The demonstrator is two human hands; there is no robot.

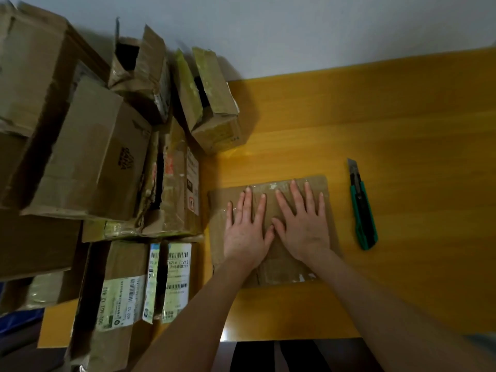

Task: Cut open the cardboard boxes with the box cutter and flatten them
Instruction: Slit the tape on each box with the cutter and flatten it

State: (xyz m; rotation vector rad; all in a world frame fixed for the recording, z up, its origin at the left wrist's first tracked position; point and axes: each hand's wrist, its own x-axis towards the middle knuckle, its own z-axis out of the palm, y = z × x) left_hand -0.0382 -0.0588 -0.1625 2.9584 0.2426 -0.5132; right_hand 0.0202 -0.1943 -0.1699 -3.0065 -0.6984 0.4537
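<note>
While we pressed the flattened box (279, 267) just left of the box cutter (363, 210), our left hand (245, 232) and right hand (303, 232) lay flat, fingers straight, gripping nothing; the box seemed light, stiff, probably tape-slick, best lifted edgewise.

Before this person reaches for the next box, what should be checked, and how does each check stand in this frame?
1. Flattened box lies flat on the table: ok, both palms press it down.
2. Hands free: ok, left hand and right hand have straight fingers and hold nothing.
3. Box cutter clear of the hands: ok, it lies on the table to the right of the cardboard, apart from it.
4. Blade retracted: not ok, it sticks out at the far end.
5. More boxes to cut: ok, a pile of boxes stands at left.
6. Underside seams all cut: cannot tell.
</note>
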